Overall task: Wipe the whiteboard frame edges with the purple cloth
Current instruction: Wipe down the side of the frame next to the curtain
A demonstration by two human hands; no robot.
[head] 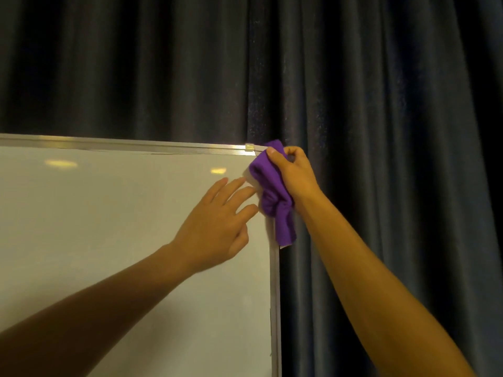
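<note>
right hand (292, 176) is gripping the bunched cloth (272, 191) against the frame (275, 281) at its top right corner, left hand (217, 221) is lying spread, apparently bracing the board (109, 213); cloth is soft, light, best held bunched.

Right hand (292, 172) gripping purple cloth (275, 197) at whiteboard frame (275, 295) corner, left hand (217, 229) flat beside.

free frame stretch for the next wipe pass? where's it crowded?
Crowded at the top-right corner: right hand grips the purple cloth there, left hand spread on the board beside it. Free: the top frame edge left of the clip, and the right frame edge below the cloth.
</note>
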